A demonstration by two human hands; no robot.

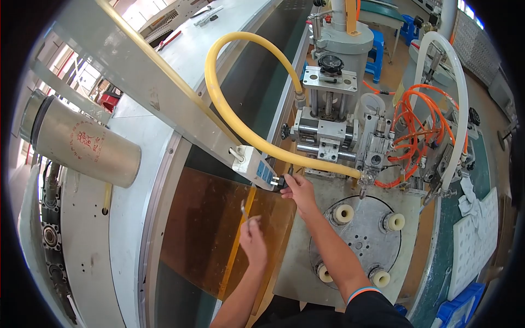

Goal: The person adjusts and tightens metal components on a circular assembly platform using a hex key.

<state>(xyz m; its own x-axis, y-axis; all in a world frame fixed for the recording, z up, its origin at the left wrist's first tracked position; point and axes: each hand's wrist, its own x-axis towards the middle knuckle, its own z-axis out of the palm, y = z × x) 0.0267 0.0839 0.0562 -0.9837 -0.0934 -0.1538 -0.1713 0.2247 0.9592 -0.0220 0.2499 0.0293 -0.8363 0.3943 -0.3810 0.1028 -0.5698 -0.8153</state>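
My right hand (299, 194) is closed around a black plug (281, 181) at the lower end of a white power strip (252, 165) with blue sockets. The plug's prongs point at the strip, close to its end. Lower and to the left, my left hand (254, 243) pinches a slim silver piece (244, 209) that sticks up from the fingertips; its kind I cannot tell. Beneath both hands lies a brown see-through sheet (202, 229) with a yellow strip (235, 254) along it.
A thick yellow hose (219, 98) loops above the power strip to a metal machine (328, 131). On the right, a round turntable (358, 229) carries several cream cups. Orange tubes (421, 120) hang behind it. At far left is a metal cylinder (87, 142).
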